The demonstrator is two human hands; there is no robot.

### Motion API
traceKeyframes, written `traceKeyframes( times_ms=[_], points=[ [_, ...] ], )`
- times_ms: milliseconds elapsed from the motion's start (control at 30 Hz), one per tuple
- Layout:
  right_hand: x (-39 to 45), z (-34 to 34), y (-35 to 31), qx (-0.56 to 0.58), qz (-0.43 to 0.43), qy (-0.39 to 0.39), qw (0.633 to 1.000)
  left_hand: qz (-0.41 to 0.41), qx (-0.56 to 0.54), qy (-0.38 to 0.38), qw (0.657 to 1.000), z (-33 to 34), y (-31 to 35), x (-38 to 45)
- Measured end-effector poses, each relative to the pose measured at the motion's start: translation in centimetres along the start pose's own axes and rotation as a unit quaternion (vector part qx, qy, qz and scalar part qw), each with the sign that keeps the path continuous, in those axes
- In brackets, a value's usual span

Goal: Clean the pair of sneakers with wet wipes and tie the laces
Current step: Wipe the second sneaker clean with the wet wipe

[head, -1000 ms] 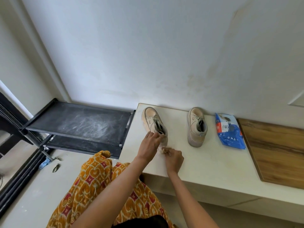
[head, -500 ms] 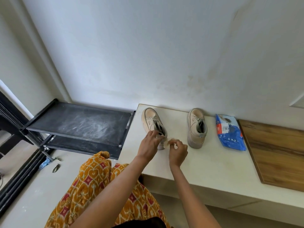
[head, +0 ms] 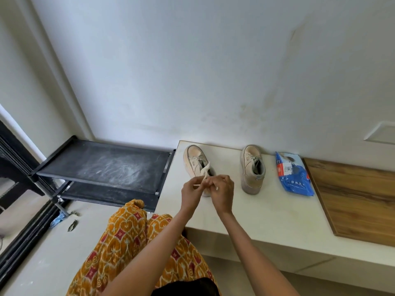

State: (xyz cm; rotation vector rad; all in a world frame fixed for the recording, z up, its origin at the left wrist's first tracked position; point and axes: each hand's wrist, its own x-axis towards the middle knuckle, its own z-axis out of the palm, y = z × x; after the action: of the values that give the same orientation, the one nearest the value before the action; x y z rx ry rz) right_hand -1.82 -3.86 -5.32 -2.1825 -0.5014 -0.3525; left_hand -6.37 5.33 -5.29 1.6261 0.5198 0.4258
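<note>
1. Pinching the laces [head: 205, 170] of the left-hand sneaker [head: 197, 165], both of the person's hands met just over that shoe's heel end, above the near part of the pale surface [head: 267, 212].
2. The left hand [head: 192, 194] had its fingers curled, thumb and forefinger nipping a thin lace end that stuck out sideways to the left.
3. The right hand [head: 222, 194] pressed up against the left one, its fingers bent round the other strand; a flat pale length of lace ran up from between the two hands to the shoe's opening.
4. That sneaker stood upright with its toe toward the wall [head: 203, 71], near the left edge of the surface.
5. The second sneaker [head: 252, 169] stood well apart to the right, also upright, toe to the wall, untouched by either hand. I could not tell whether its laces were tied.
6. A blue pack of wet wipes [head: 294, 175] lay flat just beside that second shoe, on its right, close to the edge of a wooden board [head: 352, 199] covering the right end of the surface.
7. A black shelf rack [head: 106, 167], its top smeared with whitish dust, stood against the surface's left side.
8. The person's lap, in orange patterned cloth [head: 128, 242], showed below the forearms.
</note>
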Motion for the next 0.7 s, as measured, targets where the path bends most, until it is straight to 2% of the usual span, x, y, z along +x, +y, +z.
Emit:
traceKeyframes(
  times_ms=[100, 167, 267, 367, 467, 567, 700],
  points=[
    [-0.7, 0.7, 0.1, 0.043, 0.084, -0.069, 0.993, -0.097, -0.067, 0.054, 0.991, -0.9, -1.0, 0.3],
    [-0.7, 0.7, 0.0, 0.048, 0.095, -0.073, 0.992, -0.144, -0.086, 0.078, 0.983, -1.5, -1.6, 1.0],
    [-0.2, 0.6, 0.3, 0.020, 0.097, -0.035, 0.994, -0.192, -0.105, 0.177, 0.960, -2.3, -1.8, 2.7],
    [0.6, 1.0, 1.1, 0.044, 0.123, -0.090, 0.987, -0.204, -0.119, 0.267, 0.934, -2.7, -1.5, 4.8],
    [1.2, 1.5, 1.8, 0.029, 0.133, -0.084, 0.987, -0.171, -0.112, 0.245, 0.948, -1.2, -0.8, 7.4],
    [1.6, 1.9, 1.9, 0.001, 0.130, -0.072, 0.989, -0.104, -0.017, 0.174, 0.979, 1.3, -0.5, 8.4],
    [1.9, 2.3, 2.3, -0.018, 0.115, -0.054, 0.992, -0.021, 0.081, 0.140, 0.987, 3.5, -1.2, 6.0]
  ],
)
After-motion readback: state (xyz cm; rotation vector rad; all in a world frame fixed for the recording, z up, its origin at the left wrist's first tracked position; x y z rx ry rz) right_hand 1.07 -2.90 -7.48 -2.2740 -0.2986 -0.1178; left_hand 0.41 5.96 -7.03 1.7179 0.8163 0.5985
